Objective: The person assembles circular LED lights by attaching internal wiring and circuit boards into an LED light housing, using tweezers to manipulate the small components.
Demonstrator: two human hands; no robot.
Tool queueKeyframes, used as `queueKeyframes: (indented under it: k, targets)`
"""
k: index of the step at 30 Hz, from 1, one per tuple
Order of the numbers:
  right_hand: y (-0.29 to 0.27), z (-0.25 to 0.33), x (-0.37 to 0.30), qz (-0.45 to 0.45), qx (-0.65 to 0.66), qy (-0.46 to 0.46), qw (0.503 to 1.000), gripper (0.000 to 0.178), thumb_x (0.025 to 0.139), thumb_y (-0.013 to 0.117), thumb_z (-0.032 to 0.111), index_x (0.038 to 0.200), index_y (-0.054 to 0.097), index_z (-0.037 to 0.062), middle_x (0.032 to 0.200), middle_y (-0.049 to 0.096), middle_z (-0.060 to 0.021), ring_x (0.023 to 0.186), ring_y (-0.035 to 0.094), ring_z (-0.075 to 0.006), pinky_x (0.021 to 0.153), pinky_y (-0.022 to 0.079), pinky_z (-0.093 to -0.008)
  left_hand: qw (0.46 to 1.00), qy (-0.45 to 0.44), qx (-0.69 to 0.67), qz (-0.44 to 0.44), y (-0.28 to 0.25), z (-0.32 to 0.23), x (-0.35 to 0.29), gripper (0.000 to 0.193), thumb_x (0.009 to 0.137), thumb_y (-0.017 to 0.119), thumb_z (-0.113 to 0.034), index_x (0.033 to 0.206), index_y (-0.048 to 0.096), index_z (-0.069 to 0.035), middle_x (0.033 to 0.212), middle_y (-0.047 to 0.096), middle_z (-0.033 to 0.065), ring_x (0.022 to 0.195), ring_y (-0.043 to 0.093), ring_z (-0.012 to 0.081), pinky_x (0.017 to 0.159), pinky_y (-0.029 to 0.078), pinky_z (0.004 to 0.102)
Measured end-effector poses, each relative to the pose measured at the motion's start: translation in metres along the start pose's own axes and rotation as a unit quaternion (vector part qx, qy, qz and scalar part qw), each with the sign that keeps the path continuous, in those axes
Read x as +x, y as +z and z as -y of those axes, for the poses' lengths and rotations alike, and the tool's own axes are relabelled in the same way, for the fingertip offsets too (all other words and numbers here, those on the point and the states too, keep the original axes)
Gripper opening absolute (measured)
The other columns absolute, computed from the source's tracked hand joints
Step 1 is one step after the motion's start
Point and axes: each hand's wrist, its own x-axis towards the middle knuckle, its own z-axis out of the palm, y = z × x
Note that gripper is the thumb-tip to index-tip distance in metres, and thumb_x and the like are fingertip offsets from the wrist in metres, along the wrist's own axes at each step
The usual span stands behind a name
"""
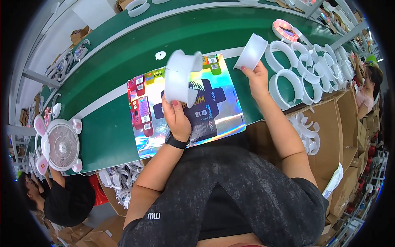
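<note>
Two white plastic pieces in hand, one to each hand, both lifted over the green table [103,123].

Item: white open ring [175,82], centre of the frame, above the printed sheet [230,112]. Grip: left hand [177,121], closed on its lower edge, thumb pressed to the near face; fingers behind mostly hidden.

Item: white curved band [252,51], upper right of centre, tilted. Grip: right hand [257,78], pinching its lower end. The two pieces are well apart and not joined.

Stock, right of the frame: numerous loose rings [273,91] set out on the table, several touching or overlapping; count uncertain where they crowd toward the edge. Below them, further white pieces [313,142] inside a brown carton [329,123]. Lower left: more white parts [125,181] in another box.

Sundries: small white disc [160,55] just beyond the sheet; white fan [62,146] at left, with pink-and-white ear shapes; round lit device [284,31] at upper right.

Progress, as judged: one pair in handling, nothing fitted together in either hand. Much appears left, given the quantity of loose pieces. Whether the rings on the table are handled or waiting cannot be told; likewise those in the carton.
</note>
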Motion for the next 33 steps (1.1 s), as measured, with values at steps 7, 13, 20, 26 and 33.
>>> queueKeyframes:
  k: [7,13,20,26,33]
  targets:
    - [-0.007,-0.017,0.001,0.06,-0.264,-0.039,0.962,0.017,0.089,0.062,0.005,0.105,0.066,-0.0017,0.098,0.071,-0.0102,0.091,0.066,-0.0158,0.08,0.05,-0.0295,0.999,-0.004,-0.041,0.021,0.009,-0.01,0.007,0.038,0.104,0.038,-0.021,0.135,0.029,0.0,0.128,0.053,0.0186,0.121,0.055,0.0294,0.088,0.055,0.0344]
    - [0.002,-0.015,0.001,0.027,-0.166,-0.027,0.985,0.02,0.089,0.063,0.005,0.109,0.064,-0.0018,0.101,0.071,-0.01,0.092,0.066,-0.0149,0.08,0.05,-0.0281,0.999,-0.002,-0.036,0.018,0.007,-0.008,0.008,0.036,0.102,0.041,-0.012,0.133,0.029,0.002,0.132,0.049,0.0203,0.12,0.056,0.0317,0.083,0.058,0.0318]
    - [-0.003,-0.018,-0.003,0.02,-0.169,-0.095,0.981,0.023,0.088,0.063,0.005,0.11,0.06,-0.0001,0.097,0.07,-0.0108,0.09,0.066,-0.0179,0.08,0.051,-0.0318,0.998,0.004,-0.054,0.011,0.012,-0.001,0.003,0.033,0.1,0.044,-0.007,0.13,0.033,0.002,0.129,0.05,0.0188,0.119,0.056,0.0289,0.084,0.057,0.0322]
    - [0.002,0.05,-0.008,0.03,-0.309,-0.242,0.919,0.039,0.086,0.061,0.01,0.123,0.05,0.0057,0.095,0.066,-0.0217,0.084,0.064,-0.0414,0.07,0.052,-0.0419,0.998,0.045,0.001,0.039,0.014,-0.009,-0.006,0.029,0.099,0.046,-0.005,0.125,0.038,0.004,0.125,0.054,0.019,0.111,0.057,0.0229,0.093,0.049,0.0328]
    - [-0.13,0.144,0.027,-0.166,-0.626,-0.295,0.703,0.04,0.084,0.064,0.007,0.123,0.062,0.0151,0.095,0.066,-0.014,0.084,0.065,-0.0303,0.073,0.052,-0.0373,0.992,0.031,0.067,0.107,0.015,-0.006,-0.01,0.019,0.099,0.048,-0.006,0.113,0.045,0.006,0.114,0.059,0.016,0.101,0.061,0.02,0.093,0.047,0.0325]
